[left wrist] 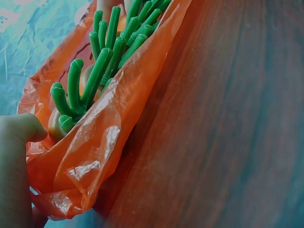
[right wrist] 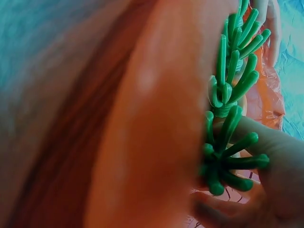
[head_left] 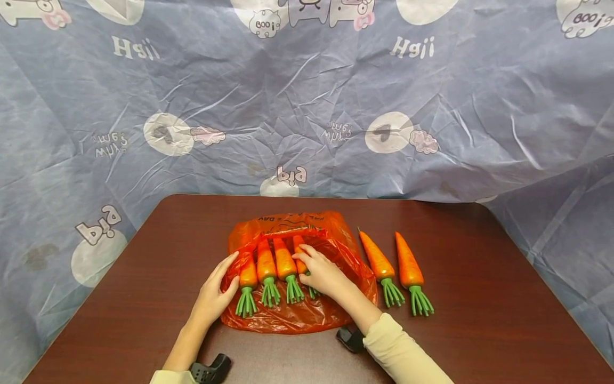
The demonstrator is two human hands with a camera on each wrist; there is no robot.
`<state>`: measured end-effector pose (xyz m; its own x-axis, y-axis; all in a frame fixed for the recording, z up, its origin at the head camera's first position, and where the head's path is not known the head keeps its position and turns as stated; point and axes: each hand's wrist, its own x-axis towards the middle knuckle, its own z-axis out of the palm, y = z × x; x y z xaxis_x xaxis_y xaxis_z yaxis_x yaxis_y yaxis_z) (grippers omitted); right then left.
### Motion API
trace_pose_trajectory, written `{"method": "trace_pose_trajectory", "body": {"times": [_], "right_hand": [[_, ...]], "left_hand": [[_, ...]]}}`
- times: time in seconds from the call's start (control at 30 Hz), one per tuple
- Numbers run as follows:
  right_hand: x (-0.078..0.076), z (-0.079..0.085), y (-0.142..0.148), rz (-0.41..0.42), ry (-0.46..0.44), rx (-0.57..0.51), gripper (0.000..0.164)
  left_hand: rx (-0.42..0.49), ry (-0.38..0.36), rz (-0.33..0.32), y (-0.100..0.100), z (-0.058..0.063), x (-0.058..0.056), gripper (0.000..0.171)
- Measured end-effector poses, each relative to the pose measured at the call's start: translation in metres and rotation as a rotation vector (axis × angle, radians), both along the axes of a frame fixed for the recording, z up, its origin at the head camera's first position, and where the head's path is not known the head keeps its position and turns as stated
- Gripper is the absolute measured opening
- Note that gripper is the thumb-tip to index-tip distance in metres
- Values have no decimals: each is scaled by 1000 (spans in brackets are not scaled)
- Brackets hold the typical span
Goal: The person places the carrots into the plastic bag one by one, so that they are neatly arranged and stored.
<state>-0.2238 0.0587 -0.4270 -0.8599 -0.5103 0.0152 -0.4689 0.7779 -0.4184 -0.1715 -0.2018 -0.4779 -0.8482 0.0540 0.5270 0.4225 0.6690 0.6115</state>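
An orange-red plastic bag [head_left: 307, 320] lies on the table with its mouth toward me. Inside it several carrots [head_left: 266, 261] rest side by side, their green stalk ends [left wrist: 109, 61] facing the near side. My left hand [head_left: 213, 290] pinches the bag's left edge between thumb and fingers, beside the leftmost carrot. On the bag's other side, my right hand [head_left: 326, 272] reaches into the mouth and grips the rightmost carrot there, partly covering it. In the right wrist view that carrot's stalks [right wrist: 232, 164] show beside the thumb, behind a blurred flap of bag.
Two more carrots [head_left: 379, 258] [head_left: 409, 264] lie on the brown table [head_left: 479, 298] to the right of the bag. A patterned grey-blue cloth [head_left: 307, 106] hangs behind the table's far edge. Black wrist devices [head_left: 211, 369] sit on both wrists.
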Motion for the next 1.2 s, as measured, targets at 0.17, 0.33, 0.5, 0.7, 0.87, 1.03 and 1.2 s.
{"method": "trace_pose_trajectory", "body": {"times": [0.17,0.33,0.5,0.7,0.87,1.03,1.2], "right_hand": [[2,2,0,-23,-4,15,48],[5,5,1,-35,10,6,48],[10,9,2,-35,41,-7,48],[17,13,4,-40,93,-34,42],[23,16,6,-47,115,-54,39],[29,19,10,-51,159,-83,37],[35,21,14,-63,189,-136,36]], "left_hand": [[-7,-8,5,0,0,1,60],[-7,-9,8,0,0,0,60],[-3,-5,3,1,1,0,60],[-11,-3,9,1,1,0,60],[-5,-1,5,0,2,0,60],[-10,-5,8,1,2,1,60],[-12,-1,7,1,1,1,60]]}}
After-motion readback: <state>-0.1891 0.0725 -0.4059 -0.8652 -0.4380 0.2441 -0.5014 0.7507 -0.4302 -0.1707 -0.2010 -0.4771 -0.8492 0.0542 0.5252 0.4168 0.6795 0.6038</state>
